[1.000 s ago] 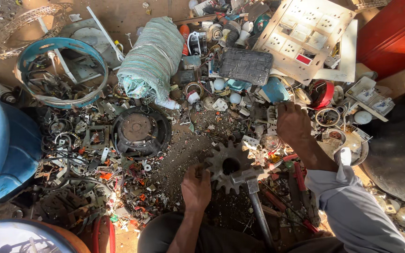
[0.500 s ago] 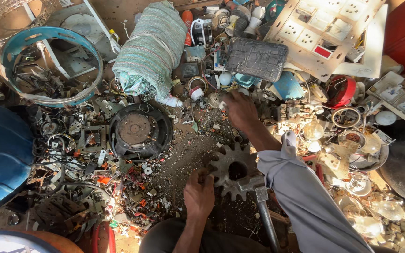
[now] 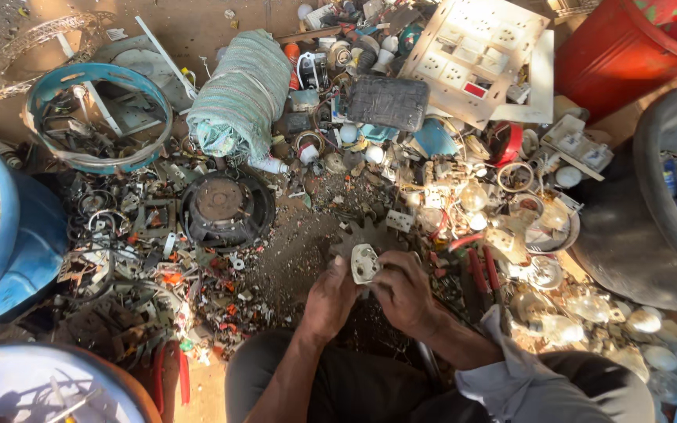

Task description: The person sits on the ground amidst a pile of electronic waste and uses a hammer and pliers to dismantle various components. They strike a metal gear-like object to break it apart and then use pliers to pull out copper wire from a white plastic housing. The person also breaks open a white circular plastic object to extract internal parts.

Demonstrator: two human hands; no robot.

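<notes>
White plug casing [image 3: 364, 264] pinched between both hands, above toothed gear [image 3: 370, 235] on the floor. Long axis pointing away from body. Left hand [image 3: 331, 299] curled on its near-left edge, right hand [image 3: 405, 291] clasping right side, equally near.

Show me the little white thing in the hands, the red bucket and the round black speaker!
white plug piece [image 3: 365, 264], head view, middle of its face.
red bucket [image 3: 617, 55], head view, outer wall.
round black speaker [image 3: 225, 205], head view, centre disc.

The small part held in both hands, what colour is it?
Off-white part, seen in the head view.
</notes>
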